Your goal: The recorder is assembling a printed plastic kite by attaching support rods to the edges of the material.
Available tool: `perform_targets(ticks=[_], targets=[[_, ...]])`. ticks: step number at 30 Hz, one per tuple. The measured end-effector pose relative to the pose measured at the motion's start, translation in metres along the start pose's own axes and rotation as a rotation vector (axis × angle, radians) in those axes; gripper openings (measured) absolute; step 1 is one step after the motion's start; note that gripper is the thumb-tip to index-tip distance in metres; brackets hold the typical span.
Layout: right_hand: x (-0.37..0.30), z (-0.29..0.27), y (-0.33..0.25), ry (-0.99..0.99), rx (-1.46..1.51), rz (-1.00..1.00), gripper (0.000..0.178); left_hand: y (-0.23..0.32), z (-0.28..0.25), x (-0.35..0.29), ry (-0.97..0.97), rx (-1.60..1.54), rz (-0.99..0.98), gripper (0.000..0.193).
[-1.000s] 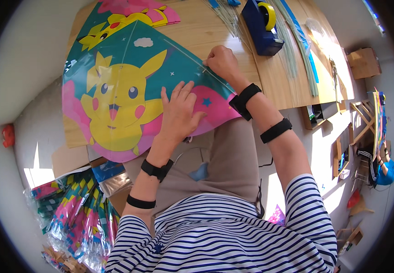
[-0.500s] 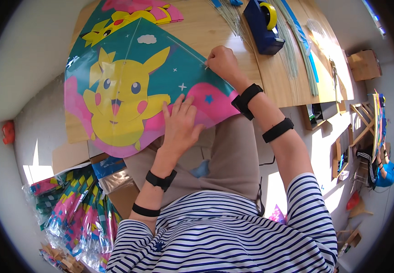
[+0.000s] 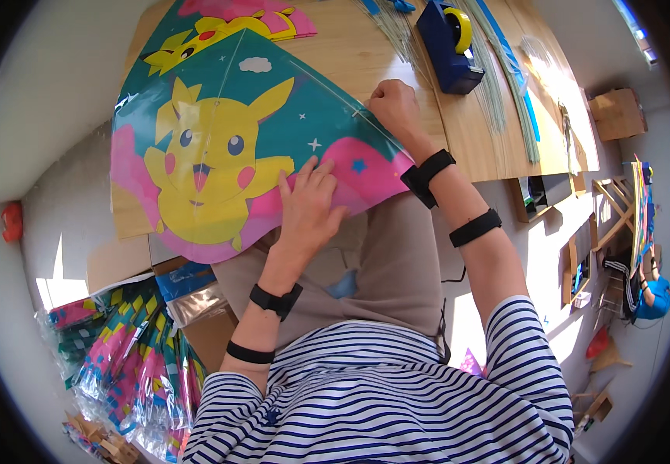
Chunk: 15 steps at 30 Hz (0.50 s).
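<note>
A green and pink kite (image 3: 269,100) with a big yellow cartoon figure printed on it lies on the wooden table and overhangs the near edge above my lap. My left hand (image 3: 310,203) lies flat on its lower pink part, fingers spread. Along the kite's upper right edge runs a thin pale rod (image 3: 323,83), with a small whitish piece near the edge. Just beyond that edge, my right hand (image 3: 394,107) is closed with curled fingers; anything inside them is hidden.
A dark blue tape dispenser (image 3: 449,58) with a yellow roll stands at the back right, beside bundles of thin rods (image 3: 493,93). Another printed kite (image 3: 273,27) lies beneath at the far left. Packed kites (image 3: 130,356) fill the lower left. A person in blue (image 3: 654,298) is far right.
My right hand has shifted a little to the right, away from the whitish piece at the kite's edge. The kite has slid slightly right; my left hand stays on it.
</note>
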State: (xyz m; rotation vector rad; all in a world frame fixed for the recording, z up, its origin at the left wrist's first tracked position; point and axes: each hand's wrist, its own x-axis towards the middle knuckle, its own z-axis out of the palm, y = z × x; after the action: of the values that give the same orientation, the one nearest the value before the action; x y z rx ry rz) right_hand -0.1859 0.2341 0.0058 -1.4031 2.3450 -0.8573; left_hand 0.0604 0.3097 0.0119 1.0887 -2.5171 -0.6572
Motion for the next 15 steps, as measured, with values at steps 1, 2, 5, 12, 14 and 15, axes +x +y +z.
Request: perform_targets(ticks=[1, 2, 5, 12, 14, 15], targets=[[-0.001, -0.004, 0.008, 0.016, -0.022, 0.017, 0.012, -0.001, 0.002, 0.002, 0.007, 0.001, 0.007, 0.041], [-0.005, -0.005, 0.015, 0.000, -0.034, 0.011, 0.012, -0.002, 0.003, 0.003, 0.013, 0.003, 0.014, 0.041], [-0.021, -0.008, 0.017, -0.034, -0.038, 0.003, 0.013, -0.002, 0.005, 0.001, 0.005, -0.006, 0.005, 0.041], [-0.009, 0.009, 0.002, -0.011, -0.190, 0.078, 0.019, 0.002, 0.003, 0.003, -0.015, -0.012, -0.004, 0.041], [-0.003, 0.010, 0.000, -0.039, -0.148, 0.073, 0.020, -0.002, 0.003, 0.002, -0.009, -0.007, -0.023, 0.040], [-0.005, 0.006, 0.009, -0.053, -0.105, 0.061, 0.020, 0.000, 0.004, 0.002, -0.023, -0.018, -0.010, 0.041]])
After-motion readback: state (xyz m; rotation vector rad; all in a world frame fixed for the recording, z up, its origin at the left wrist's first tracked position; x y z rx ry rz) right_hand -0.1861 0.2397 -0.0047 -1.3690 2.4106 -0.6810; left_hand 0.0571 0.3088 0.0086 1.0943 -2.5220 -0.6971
